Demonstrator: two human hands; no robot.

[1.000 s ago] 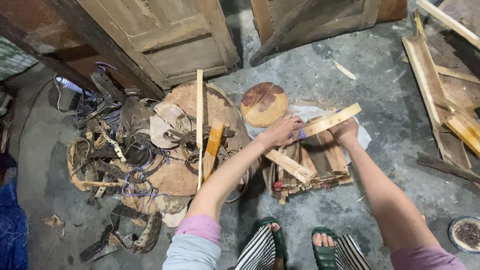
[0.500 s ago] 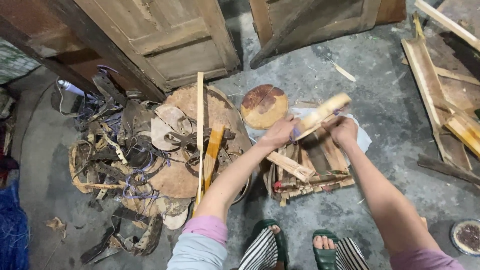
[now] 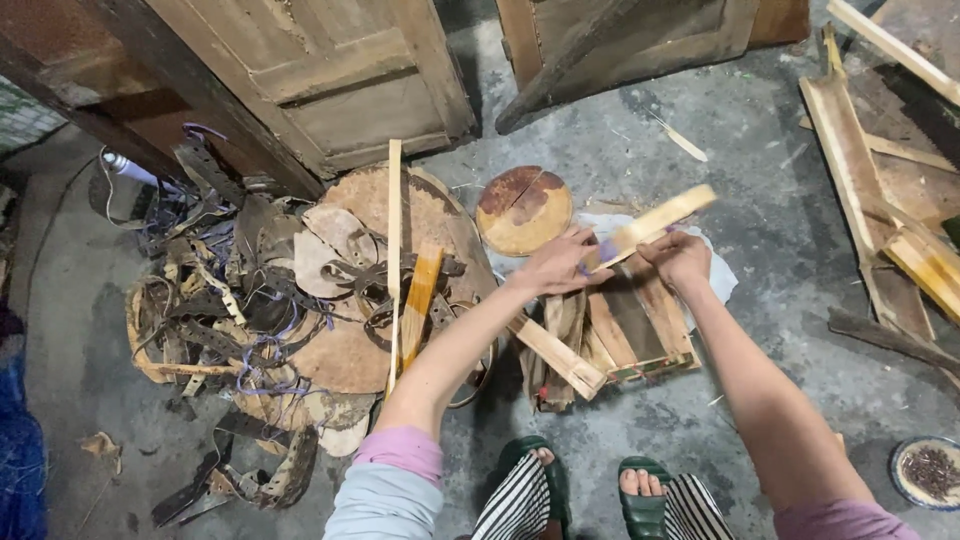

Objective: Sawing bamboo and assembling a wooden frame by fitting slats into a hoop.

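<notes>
Both hands grip a pale, flat wooden strip (image 3: 652,225) above a pile of brown wood pieces (image 3: 610,335): left hand (image 3: 553,265) clasps its lower end, right hand (image 3: 680,258) seemingly pinches its middle.

The wooden strip (image 3: 655,223) between the two hands is showing a pale yellow colour, with a small purple patch at its lower end. The round wooden disc (image 3: 523,208) is looking light brown with dark reddish-brown stains across the top. The stack of wood pieces (image 3: 605,335) is mixing tan, dark brown and grey boards. The sleeves (image 3: 400,455) are showing pink over light grey-blue. The sandals (image 3: 640,490) are dark green, and the trousers (image 3: 515,505) are carrying black and white stripes. The floor (image 3: 700,420) is appearing plain grey. The pile of old straps (image 3: 230,310) is looking dusty brown with thin purple strings. The small dish (image 3: 928,470) is having a blue rim.
</notes>
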